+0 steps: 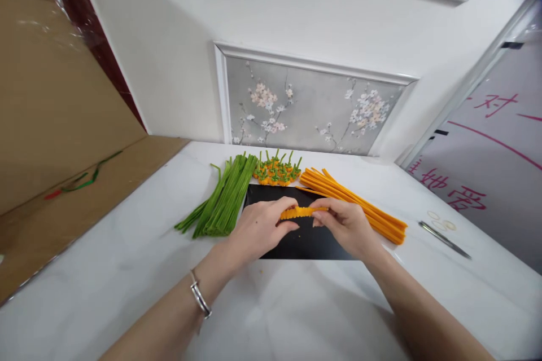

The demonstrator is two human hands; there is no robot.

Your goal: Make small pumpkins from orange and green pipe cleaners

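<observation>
An orange pipe cleaner [300,212], bent into tight zigzag folds, stretches between my two hands above a black mat [313,245]. At its left end, my left hand [267,225] grips it with the fingers behind and the thumb a little below. My right hand [342,220] pinches the other end between thumb and fingertips. Just beyond the mat stands a cluster of small orange pieces with green stems [277,170]. Straight green pipe cleaners [226,200] lie bundled left of my left hand, and straight orange pipe cleaners [359,203] lie behind my right hand.
Tweezers [444,238] and several pale rings [441,221] lie on the white marbled table [148,271] at the right. Cardboard [84,180] borders the left edge. A wall with a floral panel [313,107] closes off the back, and a whiteboard [486,141] stands right.
</observation>
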